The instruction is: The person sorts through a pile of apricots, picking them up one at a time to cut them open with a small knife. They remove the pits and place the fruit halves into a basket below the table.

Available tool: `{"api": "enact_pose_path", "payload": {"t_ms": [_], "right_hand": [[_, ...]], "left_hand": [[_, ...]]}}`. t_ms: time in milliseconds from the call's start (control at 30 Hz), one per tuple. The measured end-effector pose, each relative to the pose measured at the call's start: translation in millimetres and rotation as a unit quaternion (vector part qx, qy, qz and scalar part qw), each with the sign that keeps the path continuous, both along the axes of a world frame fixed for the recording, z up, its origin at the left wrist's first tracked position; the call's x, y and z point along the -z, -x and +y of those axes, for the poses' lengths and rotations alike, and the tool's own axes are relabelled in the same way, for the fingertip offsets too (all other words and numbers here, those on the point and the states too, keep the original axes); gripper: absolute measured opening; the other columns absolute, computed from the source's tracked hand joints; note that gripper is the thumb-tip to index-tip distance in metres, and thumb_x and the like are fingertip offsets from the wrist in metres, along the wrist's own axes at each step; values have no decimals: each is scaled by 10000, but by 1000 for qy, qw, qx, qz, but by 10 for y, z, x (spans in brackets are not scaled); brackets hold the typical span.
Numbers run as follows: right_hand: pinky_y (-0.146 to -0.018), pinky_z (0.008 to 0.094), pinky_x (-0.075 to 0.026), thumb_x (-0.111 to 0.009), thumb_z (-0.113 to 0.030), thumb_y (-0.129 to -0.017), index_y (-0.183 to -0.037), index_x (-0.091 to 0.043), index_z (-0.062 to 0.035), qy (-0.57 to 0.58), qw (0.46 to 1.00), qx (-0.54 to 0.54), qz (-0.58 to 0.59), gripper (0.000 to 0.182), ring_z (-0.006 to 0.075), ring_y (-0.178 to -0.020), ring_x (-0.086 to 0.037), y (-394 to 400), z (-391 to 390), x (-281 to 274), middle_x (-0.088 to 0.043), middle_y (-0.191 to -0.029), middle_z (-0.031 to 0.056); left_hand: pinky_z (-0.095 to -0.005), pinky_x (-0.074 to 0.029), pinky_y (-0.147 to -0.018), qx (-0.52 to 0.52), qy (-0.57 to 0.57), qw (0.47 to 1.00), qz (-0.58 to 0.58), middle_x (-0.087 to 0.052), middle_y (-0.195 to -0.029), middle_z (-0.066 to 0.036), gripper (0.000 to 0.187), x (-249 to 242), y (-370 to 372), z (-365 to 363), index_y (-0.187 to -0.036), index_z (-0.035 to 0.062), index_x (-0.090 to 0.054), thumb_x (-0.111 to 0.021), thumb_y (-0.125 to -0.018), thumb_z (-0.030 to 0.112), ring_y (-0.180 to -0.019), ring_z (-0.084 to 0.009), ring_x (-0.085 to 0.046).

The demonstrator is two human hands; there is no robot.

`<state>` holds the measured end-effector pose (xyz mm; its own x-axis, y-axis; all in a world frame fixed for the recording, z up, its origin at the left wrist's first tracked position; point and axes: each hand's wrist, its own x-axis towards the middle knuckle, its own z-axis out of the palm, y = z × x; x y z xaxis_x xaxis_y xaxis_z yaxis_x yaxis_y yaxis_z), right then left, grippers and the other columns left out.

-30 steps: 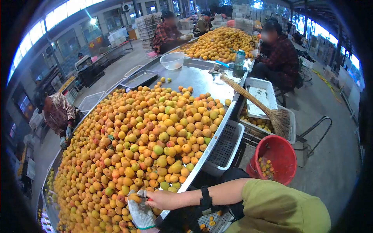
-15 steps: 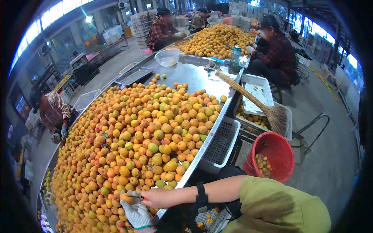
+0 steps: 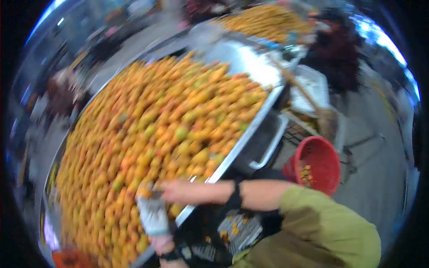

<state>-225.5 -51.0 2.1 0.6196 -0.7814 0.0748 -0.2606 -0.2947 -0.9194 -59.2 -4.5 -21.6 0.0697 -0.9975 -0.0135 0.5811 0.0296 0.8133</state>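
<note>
In a white knit glove, my left hand (image 3: 153,216) is closed around an orange apricot (image 3: 144,191) at the near right edge of the fruit heap. My bare right hand (image 3: 176,191) meets it from the right, fingers closed on a small knife whose dark blade (image 3: 157,194) points toward the fruit. Motion smears both hands. Under and beyond them a big pile of apricots (image 3: 147,120) covers the metal table, mostly orange with some greenish ones. Below my right forearm, a light crate (image 3: 250,230) holds cut orange pieces.
The table's metal rim (image 3: 241,145) runs along my right side. A red bucket (image 3: 290,169) with fruit pieces inside stands beyond my arm. Past it are a straw broom (image 3: 328,123) and a white tray (image 3: 308,89). One person (image 3: 333,49) sits far right, another (image 3: 62,94) at left.
The view has shifted and blurred, and the table scene sits differently in it. My hands have moved up slightly in the view, still together at the apricot.
</note>
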Motion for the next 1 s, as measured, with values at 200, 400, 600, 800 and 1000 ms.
{"api": "enact_pose_path", "payload": {"t_ms": [200,400,600,800,1000], "right_hand": [[-659,518,-476,-549,-319,-911,-988,-512,-28,64,988,71,118,303,446,-782,-609,-27,82,36,-625,-805,246],[-637,510,-469,-550,-278,-921,-948,-455,-22,88,983,63,151,274,444,-758,-604,29,69,-116,-615,-768,236],[-618,501,-472,-567,-243,-911,-932,-458,-26,86,983,76,141,244,436,-738,-610,-37,160,-118,-616,-745,221],[-597,504,-498,-571,-290,-902,-923,-470,-30,118,973,102,172,280,415,-690,-631,-87,108,-38,-636,-718,205],[-581,496,-500,-573,-284,-902,-929,-453,-38,129,969,116,177,275,408,-676,-633,-205,200,-51,-632,-694,196]], "left_hand": [[-336,-426,-1002,-8,-56,998,24,-538,-1260,-114,454,379,-36,-78,-1324,-5,-409,-583,-905,23,-1147,-203,-536],[-355,-448,-976,15,-52,994,100,-536,-1245,-134,411,-106,22,-73,-1297,10,-439,-527,-965,236,-1129,-232,-538],[-334,-470,-933,-6,-47,998,49,-559,-1174,-82,392,-36,3,-47,-1289,30,-467,-529,-968,246,-1097,-197,-550],[-319,-477,-880,-73,-51,996,-27,-608,-1110,-78,338,165,70,-65,-1195,16,-532,-557,-960,259,-991,-179,-589],[-335,-480,-889,-73,-63,995,8,-606,-1134,-95,377,0,161,-18,-1223,9,-516,-552,-961,276,-1003,-186,-593]]}}
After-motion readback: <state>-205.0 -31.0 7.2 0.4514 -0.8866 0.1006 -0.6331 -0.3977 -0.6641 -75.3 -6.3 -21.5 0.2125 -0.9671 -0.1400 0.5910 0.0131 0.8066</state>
